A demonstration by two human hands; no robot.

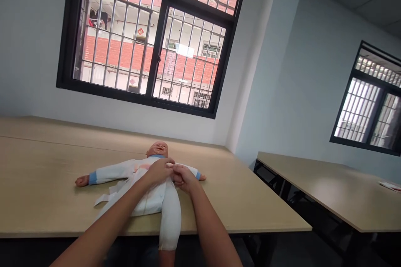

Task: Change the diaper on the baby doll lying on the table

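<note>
A baby doll (157,149) lies on its back on the table, head away from me and arms spread wide. It wears a white outfit (171,206) with blue cuffs and a blue collar. My left hand (160,170) rests over the doll's chest, fingers bent and brought together at the tips. Against those fingertips, my right hand (185,178) is curled closed at the doll's side. What is pinched between them is too small and covered to make out. Loose white strips (108,194) of cloth stick out at the doll's left in the picture. One leg hangs past the front edge.
The light wooden table (46,183) runs along the wall, its front edge close to me. A second table (328,183) stands to the right across a gap, with papers (390,185) on it. A barred window (150,50) is in the wall ahead.
</note>
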